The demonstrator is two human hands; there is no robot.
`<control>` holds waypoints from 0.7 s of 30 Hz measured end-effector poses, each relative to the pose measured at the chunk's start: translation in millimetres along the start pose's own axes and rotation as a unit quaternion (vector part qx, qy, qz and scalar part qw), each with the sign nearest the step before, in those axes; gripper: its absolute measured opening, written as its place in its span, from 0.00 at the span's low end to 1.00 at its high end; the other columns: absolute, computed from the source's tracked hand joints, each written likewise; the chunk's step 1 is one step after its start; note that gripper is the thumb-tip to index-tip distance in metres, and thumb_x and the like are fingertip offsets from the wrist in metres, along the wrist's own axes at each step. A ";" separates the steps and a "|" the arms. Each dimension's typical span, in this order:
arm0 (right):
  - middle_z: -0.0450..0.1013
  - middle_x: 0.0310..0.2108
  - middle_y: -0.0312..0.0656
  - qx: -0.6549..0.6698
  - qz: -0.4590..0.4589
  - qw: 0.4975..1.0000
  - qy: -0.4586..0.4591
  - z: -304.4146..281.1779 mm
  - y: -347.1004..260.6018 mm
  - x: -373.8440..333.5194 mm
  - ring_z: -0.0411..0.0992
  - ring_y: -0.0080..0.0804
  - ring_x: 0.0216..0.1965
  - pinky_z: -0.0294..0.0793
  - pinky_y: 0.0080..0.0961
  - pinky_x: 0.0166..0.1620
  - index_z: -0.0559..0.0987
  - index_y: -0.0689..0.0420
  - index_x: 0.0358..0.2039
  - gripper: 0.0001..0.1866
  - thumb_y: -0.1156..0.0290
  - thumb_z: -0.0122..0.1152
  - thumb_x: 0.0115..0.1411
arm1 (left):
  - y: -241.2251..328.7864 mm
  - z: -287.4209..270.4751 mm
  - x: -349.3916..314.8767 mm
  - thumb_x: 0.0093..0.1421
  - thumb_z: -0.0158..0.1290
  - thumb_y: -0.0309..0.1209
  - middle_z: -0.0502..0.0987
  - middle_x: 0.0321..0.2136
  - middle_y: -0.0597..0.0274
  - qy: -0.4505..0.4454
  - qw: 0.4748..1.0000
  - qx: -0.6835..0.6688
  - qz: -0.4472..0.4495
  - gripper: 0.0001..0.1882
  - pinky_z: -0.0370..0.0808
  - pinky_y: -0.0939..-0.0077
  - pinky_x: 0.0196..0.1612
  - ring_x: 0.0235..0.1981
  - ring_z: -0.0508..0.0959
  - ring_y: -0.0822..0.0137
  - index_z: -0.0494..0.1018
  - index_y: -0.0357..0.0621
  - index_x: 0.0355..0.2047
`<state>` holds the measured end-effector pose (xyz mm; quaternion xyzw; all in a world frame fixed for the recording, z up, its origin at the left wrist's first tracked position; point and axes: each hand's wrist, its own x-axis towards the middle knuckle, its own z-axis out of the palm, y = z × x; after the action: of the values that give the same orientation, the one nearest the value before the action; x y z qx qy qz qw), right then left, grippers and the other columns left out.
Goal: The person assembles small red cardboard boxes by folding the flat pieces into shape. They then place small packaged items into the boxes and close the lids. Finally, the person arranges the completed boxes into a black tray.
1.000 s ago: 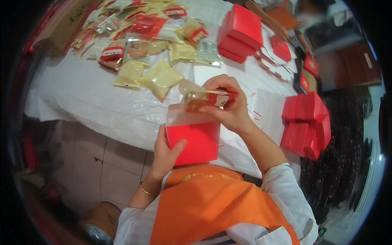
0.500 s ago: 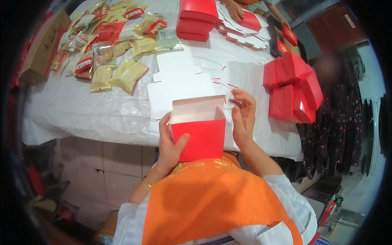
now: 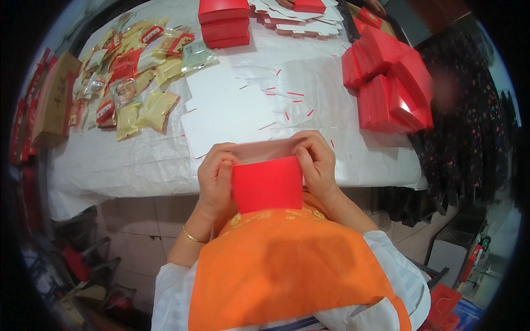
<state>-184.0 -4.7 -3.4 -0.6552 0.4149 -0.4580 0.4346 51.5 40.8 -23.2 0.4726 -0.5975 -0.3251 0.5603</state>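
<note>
A red cardboard box (image 3: 267, 185) with a pale inside is held upright against my orange apron, its top flap raised at the far side. My left hand (image 3: 216, 179) grips its left side, thumb at the upper corner. On the opposite side, my right hand (image 3: 317, 164) is closed on the upper right corner, thumb bent inward. Fingers behind the flap are partly hidden. Just beyond the box, white flat box blanks (image 3: 229, 118) lie on the covered table.
Wrapped pastries (image 3: 130, 71) are heaped at the left beside a brown carton (image 3: 54, 102). Stacked red boxes (image 3: 223, 23) stand at the back, more red boxes (image 3: 386, 83) at the right. Small red-and-white scraps (image 3: 295, 96) dot the white sheet (image 3: 138, 171). Another person's hand (image 3: 285, 3) touches far blanks.
My right hand has come in from the right and taken hold of the box's upper right corner. My left hand has moved up its left side. The view has shifted.
</note>
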 end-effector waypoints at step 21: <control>0.78 0.40 0.46 -0.065 -0.003 0.987 -0.148 -18.0 -46.2 13.9 0.77 0.33 0.42 0.75 0.26 0.45 0.82 0.63 0.44 0.13 0.75 0.52 0.63 | 53.2 -21.1 16.0 0.68 0.46 0.37 0.77 0.38 0.53 -0.107 0.992 0.070 -0.008 0.17 0.73 0.73 0.42 0.38 0.77 0.63 0.79 0.35 0.42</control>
<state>-191.2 -8.3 47.4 -0.7439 0.3724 -0.3293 0.4467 62.6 47.1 34.8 0.4784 -0.6714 -0.3357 0.4557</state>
